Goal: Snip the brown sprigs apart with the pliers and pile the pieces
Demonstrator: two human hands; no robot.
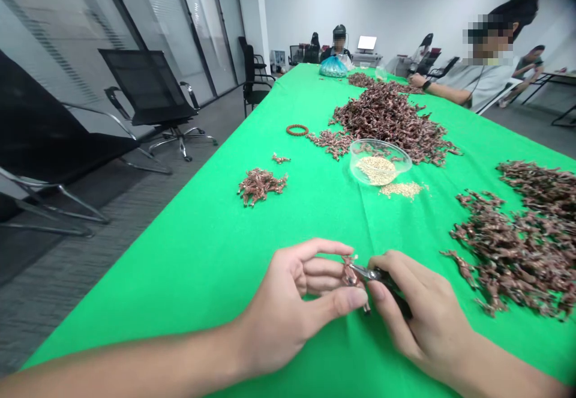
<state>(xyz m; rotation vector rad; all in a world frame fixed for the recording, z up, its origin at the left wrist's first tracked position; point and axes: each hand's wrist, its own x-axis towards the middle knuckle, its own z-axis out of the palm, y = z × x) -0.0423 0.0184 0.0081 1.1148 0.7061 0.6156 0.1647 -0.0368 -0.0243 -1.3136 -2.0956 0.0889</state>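
Observation:
My left hand pinches a small copper-brown piece between thumb and fingertips. My right hand grips small pliers with dark handles, and their metal jaws are at that piece. Both hands sit close together near the near edge of the green cloth-covered table. Heaps of similar copper-brown pieces lie about: one right of my right hand, a small one ahead of my left hand, and a large one farther off.
A glass bowl holds beige grains, with more spilled beside it. A brown beaded ring lies on the cloth. A co-worker leans at the right side, another sits at the far end, and black chairs stand left.

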